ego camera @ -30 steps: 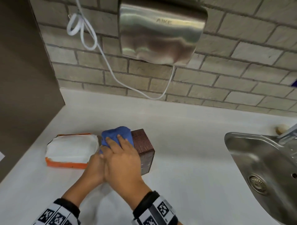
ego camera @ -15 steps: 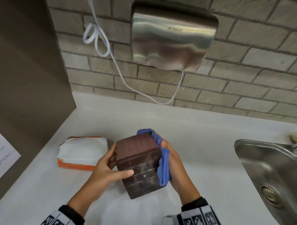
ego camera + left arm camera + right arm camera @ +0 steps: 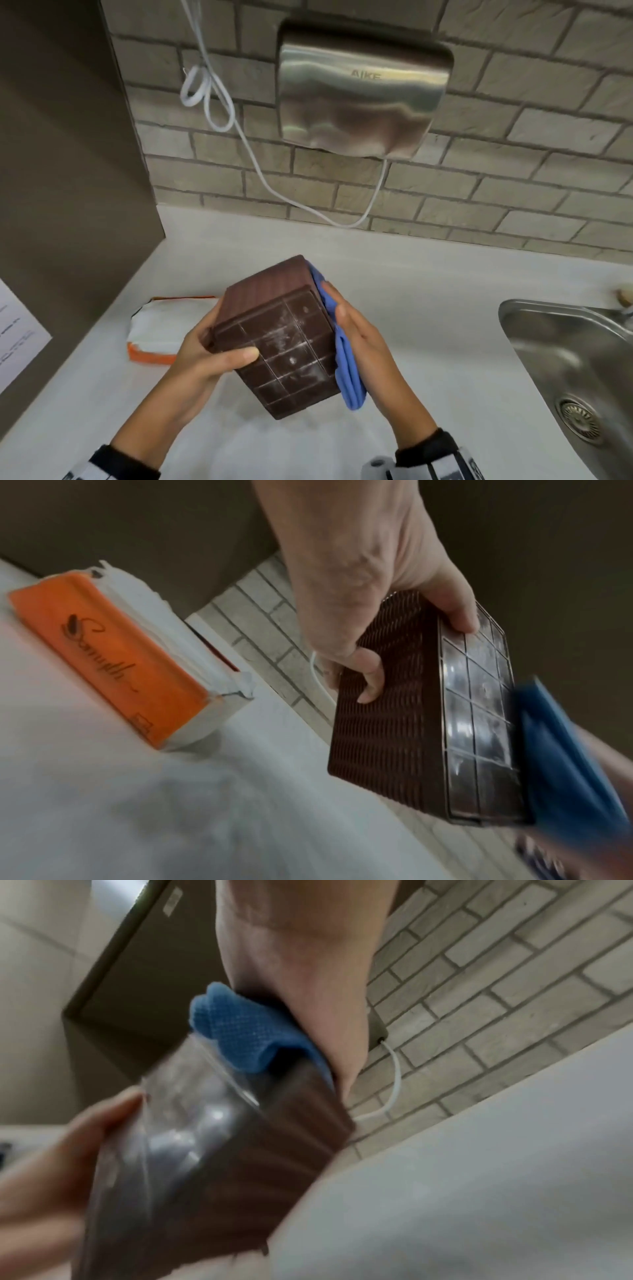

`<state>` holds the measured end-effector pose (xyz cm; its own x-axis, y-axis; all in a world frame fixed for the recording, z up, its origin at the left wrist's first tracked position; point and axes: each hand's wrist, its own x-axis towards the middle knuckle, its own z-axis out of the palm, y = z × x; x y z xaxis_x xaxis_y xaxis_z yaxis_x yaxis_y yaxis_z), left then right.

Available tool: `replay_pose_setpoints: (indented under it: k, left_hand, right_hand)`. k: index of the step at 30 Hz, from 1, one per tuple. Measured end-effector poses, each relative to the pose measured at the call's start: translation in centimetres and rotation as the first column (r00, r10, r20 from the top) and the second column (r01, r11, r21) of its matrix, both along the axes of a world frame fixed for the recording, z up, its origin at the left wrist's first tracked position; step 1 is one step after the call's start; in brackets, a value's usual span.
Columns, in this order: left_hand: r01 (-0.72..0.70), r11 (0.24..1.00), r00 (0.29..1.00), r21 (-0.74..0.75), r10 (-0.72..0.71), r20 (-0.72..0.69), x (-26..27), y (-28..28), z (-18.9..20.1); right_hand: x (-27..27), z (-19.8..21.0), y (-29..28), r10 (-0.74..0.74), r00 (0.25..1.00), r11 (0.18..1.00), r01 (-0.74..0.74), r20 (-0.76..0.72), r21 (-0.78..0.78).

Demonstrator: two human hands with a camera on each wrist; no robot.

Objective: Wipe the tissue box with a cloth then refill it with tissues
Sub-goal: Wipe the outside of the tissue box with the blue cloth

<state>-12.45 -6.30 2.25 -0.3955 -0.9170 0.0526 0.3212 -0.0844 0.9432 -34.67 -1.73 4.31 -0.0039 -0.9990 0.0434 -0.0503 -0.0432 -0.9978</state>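
The left hand grips the brown box off the counter, thumb curled over its gridded face, which is turned toward the person, tilted. The right hand, fingers straight, presses a blue cloth flat against the box's right side. Left lies an orange tissue pack with illegible script. Above, the dryer reads "AIKE".

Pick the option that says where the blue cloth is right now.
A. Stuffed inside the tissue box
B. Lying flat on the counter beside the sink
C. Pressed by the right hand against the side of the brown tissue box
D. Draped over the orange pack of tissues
C: the right hand presses the blue cloth flat against the side of the tissue box, which the left hand holds above the counter.
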Motion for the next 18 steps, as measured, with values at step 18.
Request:
replay_pose_setpoints:
  k: [18]
  left_hand:
    - [-0.017, 0.932, 0.993, 0.361, 0.057, -0.099, -1.5, 0.1, -1.9]
  right_hand:
    - [-1.4, -1.4, 1.0, -0.097, 0.785, 0.971, -0.061, 0.612, 0.232]
